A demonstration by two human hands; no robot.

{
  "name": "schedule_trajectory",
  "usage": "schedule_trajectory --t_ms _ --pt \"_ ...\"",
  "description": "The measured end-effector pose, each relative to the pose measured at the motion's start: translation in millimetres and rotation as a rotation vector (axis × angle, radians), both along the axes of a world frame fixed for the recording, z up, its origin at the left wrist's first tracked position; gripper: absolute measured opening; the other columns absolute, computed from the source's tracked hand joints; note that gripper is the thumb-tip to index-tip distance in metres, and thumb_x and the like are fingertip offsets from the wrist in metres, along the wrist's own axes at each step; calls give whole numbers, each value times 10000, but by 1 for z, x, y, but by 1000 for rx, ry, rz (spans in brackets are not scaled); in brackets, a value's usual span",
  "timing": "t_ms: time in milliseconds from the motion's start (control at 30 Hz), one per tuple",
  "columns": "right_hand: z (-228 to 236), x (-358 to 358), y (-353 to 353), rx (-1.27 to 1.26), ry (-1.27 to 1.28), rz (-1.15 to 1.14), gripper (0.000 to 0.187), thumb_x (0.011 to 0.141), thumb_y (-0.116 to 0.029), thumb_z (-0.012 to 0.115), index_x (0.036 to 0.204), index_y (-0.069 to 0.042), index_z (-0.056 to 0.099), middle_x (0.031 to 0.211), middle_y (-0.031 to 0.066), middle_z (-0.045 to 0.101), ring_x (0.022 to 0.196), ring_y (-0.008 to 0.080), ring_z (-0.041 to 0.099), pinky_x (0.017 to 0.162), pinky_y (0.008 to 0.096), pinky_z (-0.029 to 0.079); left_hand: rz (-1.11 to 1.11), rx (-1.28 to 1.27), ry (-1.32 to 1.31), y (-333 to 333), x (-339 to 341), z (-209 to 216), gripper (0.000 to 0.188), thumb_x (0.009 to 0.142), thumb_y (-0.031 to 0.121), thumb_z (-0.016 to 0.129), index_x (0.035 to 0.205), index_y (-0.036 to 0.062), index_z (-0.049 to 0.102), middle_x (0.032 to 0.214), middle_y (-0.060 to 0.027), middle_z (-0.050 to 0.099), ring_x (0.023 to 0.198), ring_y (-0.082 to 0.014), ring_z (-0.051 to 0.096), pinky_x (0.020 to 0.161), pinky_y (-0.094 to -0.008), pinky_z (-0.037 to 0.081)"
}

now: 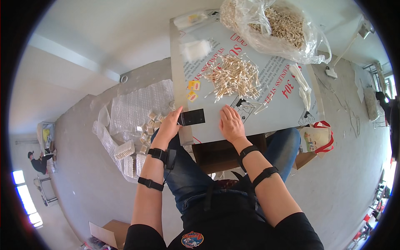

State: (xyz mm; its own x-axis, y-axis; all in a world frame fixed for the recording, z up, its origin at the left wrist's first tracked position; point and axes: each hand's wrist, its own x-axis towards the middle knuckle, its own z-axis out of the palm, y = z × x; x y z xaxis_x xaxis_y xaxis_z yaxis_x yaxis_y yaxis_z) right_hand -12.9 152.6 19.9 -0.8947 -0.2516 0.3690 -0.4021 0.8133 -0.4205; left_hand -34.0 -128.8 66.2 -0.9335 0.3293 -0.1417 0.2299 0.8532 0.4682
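At the near left edge of the sheet-covered table (208,132), my left hand (168,127) is closed at the left end of a flat black rectangular thing (193,117), perhaps a phone. Some of its fingers are hidden. To the right, my right hand (231,124) rests palm down on the tabletop, its fingers close together and holding nothing I can see. Beyond both hands lies a loose heap of cotton swabs (234,77) with wooden sticks. Several stray swabs (261,107) lie at its near right side. Two small yellow-and-white labels (193,85) sit left of the heap.
A clear plastic bag (237,21) full of swabs stands at the far right. Clear plastic packaging (196,50) lies far left, a white crumpled wrapper (302,85) on the right. Bubble wrap (141,104) with several small packs (125,149) is left of the table; a printed bag (316,139) hangs right.
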Motion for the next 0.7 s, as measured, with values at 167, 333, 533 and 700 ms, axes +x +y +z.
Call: schedule_trajectory --t_ms 167,333,533,700 --pt "-1 0 2 -20 0 -3 344 802 -97 616 1136 -26 569 1233 134 561 1230 299 517 1073 429 392 53 120 -32 5 3 -9 776 727 -28 721 1419 106 396 1307 -187 565 1179 -372 552 969 -416 478" --pt "-1 0 1 -43 17 1 337 796 -96 603 1122 -20 567 1216 137 557 1237 299 506 1077 424 385 130 167 69 22 17 -32 658 818 11 657 1417 63 390 1342 -213 532 1207 -387 530 986 -415 459" --pt "-1 -1 14 -164 -1 18 310 786 -74 610 1093 -36 584 1186 134 571 1209 306 517 1063 407 395 368 87 367 84 38 -70 541 931 217 570 1396 -3 400 1441 -191 436 1391 -341 347 1160 -478 251" --pt "19 -11 63 -132 -66 -395 203 762 -109 689 960 -90 652 977 84 610 998 302 572 891 412 461 421 23 457 92 44 -70 490 927 178 568 1364 3 431 1448 -170 434 1390 -328 349 1158 -473 264"
